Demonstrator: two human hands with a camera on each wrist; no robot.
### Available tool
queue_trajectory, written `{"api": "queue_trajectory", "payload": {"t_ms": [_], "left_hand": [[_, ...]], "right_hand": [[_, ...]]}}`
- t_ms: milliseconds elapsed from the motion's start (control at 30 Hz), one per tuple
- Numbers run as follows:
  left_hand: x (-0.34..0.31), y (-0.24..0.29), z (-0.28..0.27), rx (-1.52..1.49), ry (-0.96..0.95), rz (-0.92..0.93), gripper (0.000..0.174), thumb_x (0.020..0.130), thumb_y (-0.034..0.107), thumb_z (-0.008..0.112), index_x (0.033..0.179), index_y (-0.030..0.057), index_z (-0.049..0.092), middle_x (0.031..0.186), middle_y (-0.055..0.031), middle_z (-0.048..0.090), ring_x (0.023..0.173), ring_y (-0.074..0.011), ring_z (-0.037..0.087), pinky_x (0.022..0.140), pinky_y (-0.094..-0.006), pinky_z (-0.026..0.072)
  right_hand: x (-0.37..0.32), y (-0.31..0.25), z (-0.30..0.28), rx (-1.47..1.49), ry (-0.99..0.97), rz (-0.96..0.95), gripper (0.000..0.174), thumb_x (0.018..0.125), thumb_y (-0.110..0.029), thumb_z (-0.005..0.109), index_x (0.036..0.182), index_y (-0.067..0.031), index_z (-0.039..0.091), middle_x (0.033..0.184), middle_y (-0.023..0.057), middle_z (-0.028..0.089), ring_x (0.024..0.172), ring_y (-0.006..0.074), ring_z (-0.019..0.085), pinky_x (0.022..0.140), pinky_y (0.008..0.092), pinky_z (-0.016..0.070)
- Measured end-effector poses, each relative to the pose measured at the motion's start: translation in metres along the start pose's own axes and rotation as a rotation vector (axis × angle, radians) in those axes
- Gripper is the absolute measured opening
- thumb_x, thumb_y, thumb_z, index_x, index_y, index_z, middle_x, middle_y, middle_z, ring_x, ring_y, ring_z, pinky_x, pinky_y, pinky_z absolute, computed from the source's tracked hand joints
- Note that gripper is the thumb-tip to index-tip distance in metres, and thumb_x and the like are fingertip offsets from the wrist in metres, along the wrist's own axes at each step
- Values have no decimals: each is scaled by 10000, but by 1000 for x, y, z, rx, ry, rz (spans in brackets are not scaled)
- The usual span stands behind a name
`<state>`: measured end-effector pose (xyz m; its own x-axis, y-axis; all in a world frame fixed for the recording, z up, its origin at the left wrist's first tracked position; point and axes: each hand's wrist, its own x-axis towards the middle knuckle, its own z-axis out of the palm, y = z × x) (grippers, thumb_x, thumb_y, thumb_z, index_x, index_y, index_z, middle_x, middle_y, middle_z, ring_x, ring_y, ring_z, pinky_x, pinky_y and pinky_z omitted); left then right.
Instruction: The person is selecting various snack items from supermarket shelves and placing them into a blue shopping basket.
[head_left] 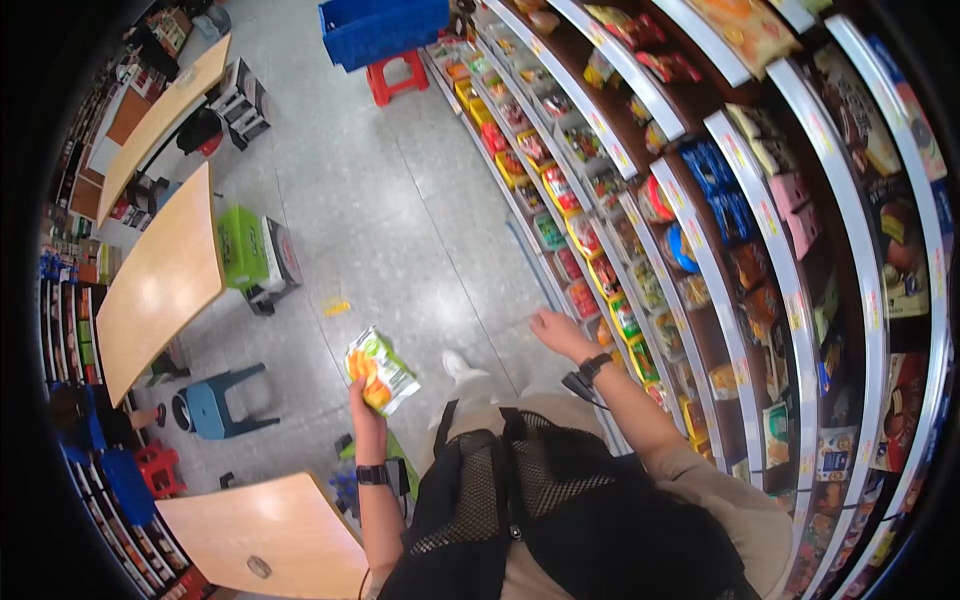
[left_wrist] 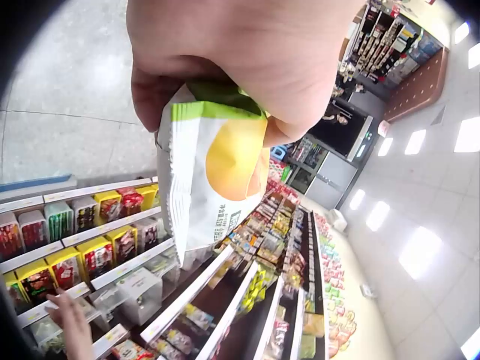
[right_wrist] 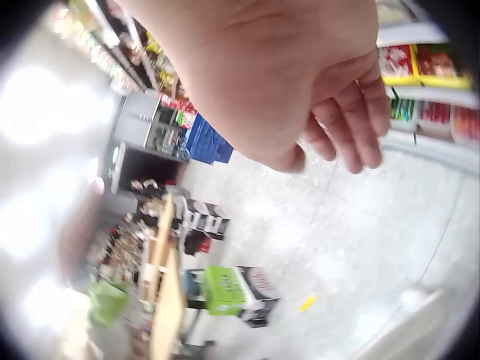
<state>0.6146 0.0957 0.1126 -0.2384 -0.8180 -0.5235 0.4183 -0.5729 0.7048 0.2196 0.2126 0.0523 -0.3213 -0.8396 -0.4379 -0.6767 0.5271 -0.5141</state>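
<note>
My left hand (head_left: 368, 415) grips a white and green snack packet (head_left: 382, 370) with orange fruit pictures on its front. In the left wrist view the fingers wrap the top of the packet (left_wrist: 217, 172), and its crimped edge and printed lettering face the camera. The right hand (head_left: 562, 333) hangs beside the low shelf trays with nothing in it. Its fingers (right_wrist: 352, 124) are loosely bent in the right wrist view. There the packet is a blurred green and white patch at the lower left.
Long shelves (head_left: 790, 290) of packaged snacks run along the right. To the left stand light wooden tables (head_left: 165, 290), a blue stool (head_left: 222, 402) and a green box (head_left: 243, 248). A blue bin (head_left: 385, 30) on a red stool (head_left: 397, 78) is ahead, and a yellow marking (head_left: 338, 308) lies on the floor.
</note>
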Motion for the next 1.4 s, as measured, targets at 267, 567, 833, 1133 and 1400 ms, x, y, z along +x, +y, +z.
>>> {"api": "queue_trajectory", "payload": {"t_ms": [267,567,833,1133,1400], "left_hand": [[115,84,20,-210,-146,-128,463,940,347,478,1285,39,492,1226,-83,592,1093,-212,591,954,-357,457],[284,137,138,326,-285,-115,536,950,414,478,1337,45,445,1268,-68,545,1167,-178,524,983,-331,403],[423,278,207,314,-274,-45,522,961,337,464,1386,53,358,1339,-99,485,1241,-220,478,1033,-396,388],[543,359,166,263,-134,24,534,958,300,539,1392,32,380,1342,-82,495,1238,-203,480,1035,-361,382],[694,513,164,454,-204,136,486,928,295,582,1300,34,411,1233,-136,563,1112,-201,558,922,-351,452]], "right_hand": [[52,-131,-53,98,-155,-73,409,887,-360,567,1107,-17,594,1027,199,659,970,368,622,822,428,490],[222,-271,-74,787,-433,-248,724,922,-448,565,1414,-22,246,1000,161,635,832,213,627,737,316,487],[422,-380,-171,631,-219,-510,529,893,-372,633,1268,-30,485,854,96,643,709,165,597,641,307,473],[581,-476,-156,559,-344,-549,490,897,-409,616,1233,-59,549,903,107,649,770,167,587,704,326,478],[713,-615,-177,513,-376,-464,540,904,-388,619,1286,-29,492,1031,110,655,820,153,609,739,308,489]]}}
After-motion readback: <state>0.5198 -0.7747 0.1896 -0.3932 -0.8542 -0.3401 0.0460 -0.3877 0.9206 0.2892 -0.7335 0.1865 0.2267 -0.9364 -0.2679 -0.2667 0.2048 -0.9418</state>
